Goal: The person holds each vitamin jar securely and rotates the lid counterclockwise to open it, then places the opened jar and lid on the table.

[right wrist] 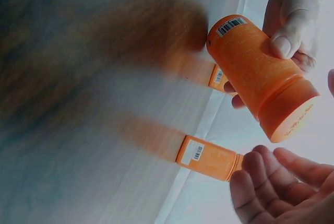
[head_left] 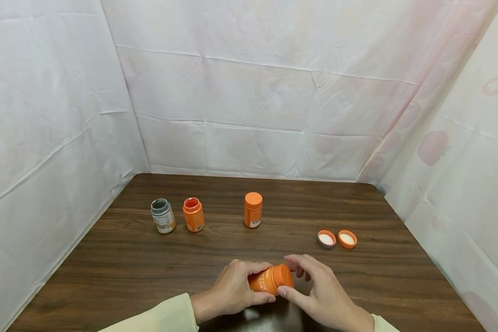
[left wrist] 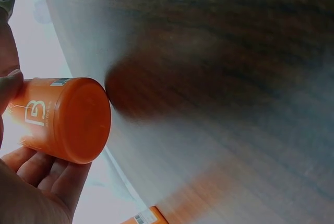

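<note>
My left hand [head_left: 233,287] grips an orange bottle [head_left: 262,281] round its body and tilts it so the orange cap [head_left: 284,275] points right. The cap is on the bottle. In the left wrist view, the bottle's plain round base [left wrist: 86,120] faces the camera. My right hand [head_left: 323,294] is beside the cap, its fingers loosely bent and spread. A gap shows between these fingers [right wrist: 255,169] and the cap in the right wrist view. Farther back stands another orange bottle [head_left: 253,212], capped and upright.
An uncapped grey bottle [head_left: 163,219] and an uncapped orange bottle [head_left: 194,217] stand upright at the left. Two caps, one grey-sided [head_left: 326,240] and one orange [head_left: 347,239], lie with white insides up on the right of the dark wooden table [head_left: 120,276]. Pale sheets [head_left: 249,92] surround the table.
</note>
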`<state>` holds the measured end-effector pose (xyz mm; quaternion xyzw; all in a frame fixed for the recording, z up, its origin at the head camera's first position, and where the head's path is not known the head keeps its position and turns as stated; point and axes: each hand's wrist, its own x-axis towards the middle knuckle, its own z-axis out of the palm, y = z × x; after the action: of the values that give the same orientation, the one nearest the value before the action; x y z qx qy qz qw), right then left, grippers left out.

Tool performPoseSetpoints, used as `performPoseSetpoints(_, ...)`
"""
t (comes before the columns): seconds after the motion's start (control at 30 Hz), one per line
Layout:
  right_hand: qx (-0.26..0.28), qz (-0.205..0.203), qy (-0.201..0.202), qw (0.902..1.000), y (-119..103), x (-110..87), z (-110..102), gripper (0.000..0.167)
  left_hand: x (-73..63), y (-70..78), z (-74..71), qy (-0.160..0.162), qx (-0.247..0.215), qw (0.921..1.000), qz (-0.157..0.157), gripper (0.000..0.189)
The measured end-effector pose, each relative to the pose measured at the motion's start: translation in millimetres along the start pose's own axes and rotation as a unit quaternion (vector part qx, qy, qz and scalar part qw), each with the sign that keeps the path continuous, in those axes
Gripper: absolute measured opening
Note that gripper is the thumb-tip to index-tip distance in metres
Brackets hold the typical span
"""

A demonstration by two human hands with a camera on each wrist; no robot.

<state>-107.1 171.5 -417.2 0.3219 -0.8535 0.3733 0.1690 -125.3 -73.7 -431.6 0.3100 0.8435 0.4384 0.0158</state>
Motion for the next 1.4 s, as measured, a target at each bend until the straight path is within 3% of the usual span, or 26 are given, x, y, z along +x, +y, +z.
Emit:
performPoseSetpoints(0.2, -0.011, 0.048, -0.008, 0.9987, -0.2, -0.1, 1.9, 0.038, -0.8, -0.1, 0.8, 0.005, -0.003, 1.0000, -0.004, 0.048)
performPoseSetpoints(0.43, 0.008, 0.055, -0.017, 0.9983, -0.2, 0.8, 3.1, 0.030, -0.7, 0.4, 1.0, 0.007, 0.000, 1.0000, -0.001, 0.048)
performPoseSetpoints(0.63, 0.028, 0.026, -0.021, 0.9990, -1.3, 1.2, 2.2, 0.029, -1.1, 0.9, 0.8, 0.006, 0.002, 1.0000, -0.002, 0.049)
performPoseSetpoints(0.83, 0.023, -0.014, -0.023, 0.9994, -0.7, 0.4, -0.4, 0.040, -1.6, 0.6, 1.0, 0.005, 0.003, 1.0000, -0.002, 0.049)
performPoseSetpoints(1.07, 0.032, -0.030, -0.047, 0.9979, 0.3, 1.3, -3.6, 0.051, -1.8, -0.5, 1.0, 0.003, 0.000, 1.0000, -0.001, 0.050)
performPoseSetpoints(1.4, 0.040, -0.100, -0.045, 0.9932, 2.5, 2.1, -4.9, 0.069, -1.9, -0.6, 1.2, 0.007, 0.008, 0.9999, 0.006, 0.050)
